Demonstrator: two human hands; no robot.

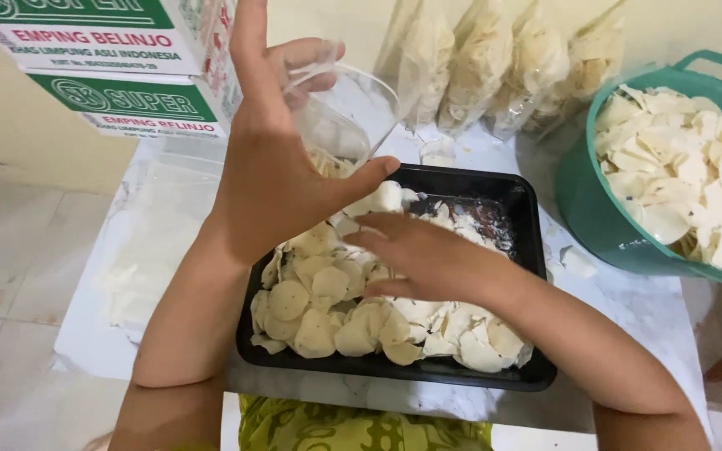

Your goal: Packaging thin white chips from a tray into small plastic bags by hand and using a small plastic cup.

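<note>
My left hand point(273, 159) holds a clear plastic bag point(348, 113) upright above a black rectangular tray point(528, 250), with a few pale chips visible in the bag's bottom. My right hand point(428, 259) lies flat over the pile of pale round chips point(336, 317) in the tray, fingers pointing left toward the bag's mouth. The chips fill the near and left part of the tray; the far right corner shows bare black bottom with crumbs.
A green plastic basin point(582, 200) heaped with more pale chips stands at the right. Several filled clear bags point(495, 67) lean against the wall behind. Stacked cardboard boxes point(127, 75) are at the far left. A sheet of clear plastic point(152, 250) lies left of the tray.
</note>
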